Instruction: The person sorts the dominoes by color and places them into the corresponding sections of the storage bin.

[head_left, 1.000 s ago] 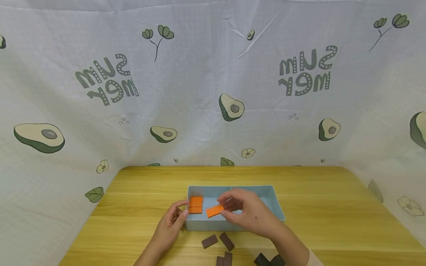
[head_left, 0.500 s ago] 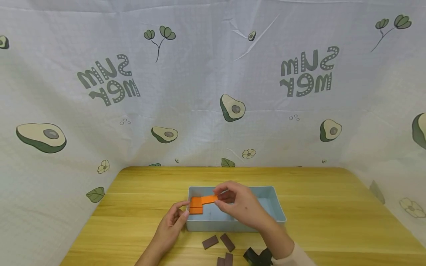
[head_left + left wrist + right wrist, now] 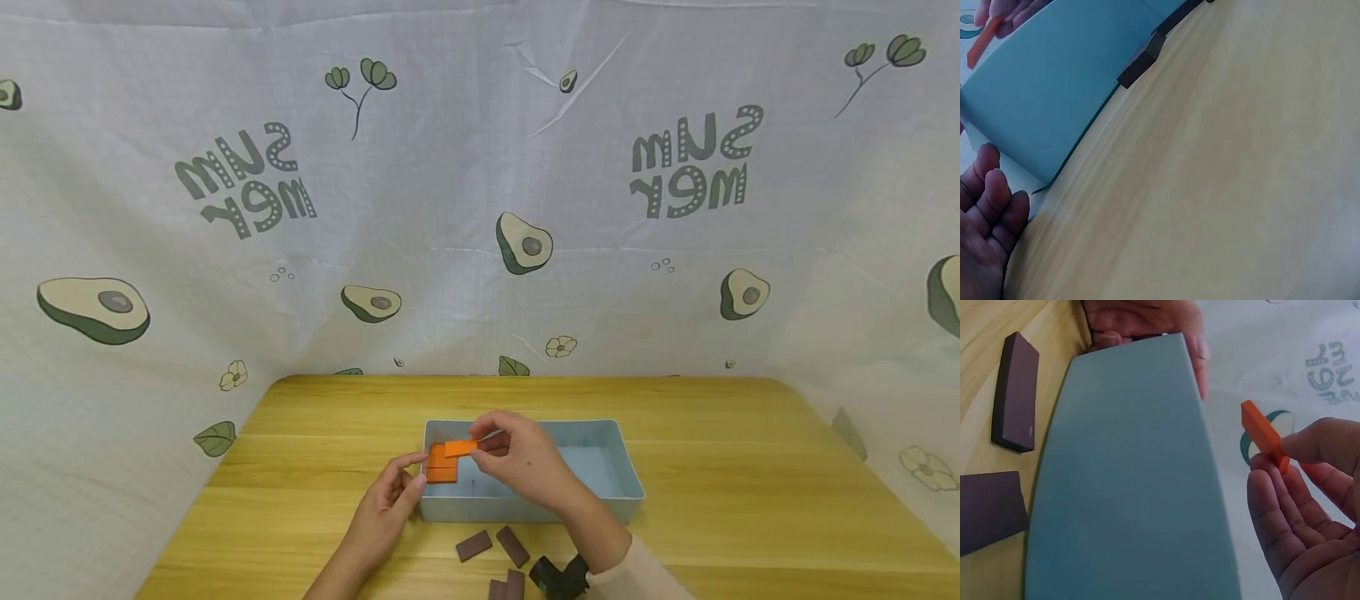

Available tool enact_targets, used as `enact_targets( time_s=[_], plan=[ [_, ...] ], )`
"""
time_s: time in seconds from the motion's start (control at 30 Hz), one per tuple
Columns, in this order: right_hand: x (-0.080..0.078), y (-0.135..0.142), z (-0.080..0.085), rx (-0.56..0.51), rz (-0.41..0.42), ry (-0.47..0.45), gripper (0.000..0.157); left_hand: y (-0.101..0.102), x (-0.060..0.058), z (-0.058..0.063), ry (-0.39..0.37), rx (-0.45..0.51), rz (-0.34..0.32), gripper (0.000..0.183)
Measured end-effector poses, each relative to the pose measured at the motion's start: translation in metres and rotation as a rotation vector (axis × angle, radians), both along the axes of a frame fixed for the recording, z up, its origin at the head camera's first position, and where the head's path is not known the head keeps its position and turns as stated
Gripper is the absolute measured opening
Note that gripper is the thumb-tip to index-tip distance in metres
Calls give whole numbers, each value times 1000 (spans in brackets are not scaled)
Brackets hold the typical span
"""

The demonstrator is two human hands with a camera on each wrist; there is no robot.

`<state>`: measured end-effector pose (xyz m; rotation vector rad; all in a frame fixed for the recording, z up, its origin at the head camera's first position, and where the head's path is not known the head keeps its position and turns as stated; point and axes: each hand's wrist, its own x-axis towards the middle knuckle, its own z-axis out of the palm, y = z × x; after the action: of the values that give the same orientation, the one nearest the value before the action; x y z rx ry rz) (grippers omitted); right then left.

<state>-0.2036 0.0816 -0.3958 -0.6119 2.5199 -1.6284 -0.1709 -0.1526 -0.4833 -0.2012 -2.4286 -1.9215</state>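
Observation:
My right hand (image 3: 521,458) pinches a flat orange block (image 3: 1264,434) between thumb and fingertips. It is above the left part of a light blue, open-topped box (image 3: 517,510), and in the head view the block overlaps orange blocks (image 3: 442,475) lying against the box's left end. My left hand (image 3: 386,508) is at that end, with thumb and index finger over the rim. Its other fingers (image 3: 997,197) curl beside the outer wall in the left wrist view. The box walls hide its inside from both wrist views.
Several dark brown blocks lie on the wooden table (image 3: 300,492) in front of the box, two of them close to its front wall, one brown block (image 3: 474,546) and another (image 3: 513,547). A black device (image 3: 558,577) sits at the right wrist. A patterned cloth (image 3: 450,167) hangs behind the table.
My right hand has moved left with the orange block, from over the box's middle to above the orange blocks at the left end. My left hand stays at the rim.

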Motion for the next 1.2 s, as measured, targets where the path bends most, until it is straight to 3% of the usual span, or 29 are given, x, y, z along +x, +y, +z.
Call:
enact_targets(
  time_s=[0.47,0.77,1.0,1.2],
  plan=[
    [-11,-12,-17,179,33,-33,21,1,-1,1,15,-5,1,30],
    [-13,-21,-18,293,86,45,20,0,-1,2,4,-17,-4,30],
    [-12,-26,-18,373,138,48,19,-1,0,2,-4,-17,-6,31],
    [-15,-33,-21,416,134,56,19,-1,0,2,-9,-24,-7,31]
  ],
)
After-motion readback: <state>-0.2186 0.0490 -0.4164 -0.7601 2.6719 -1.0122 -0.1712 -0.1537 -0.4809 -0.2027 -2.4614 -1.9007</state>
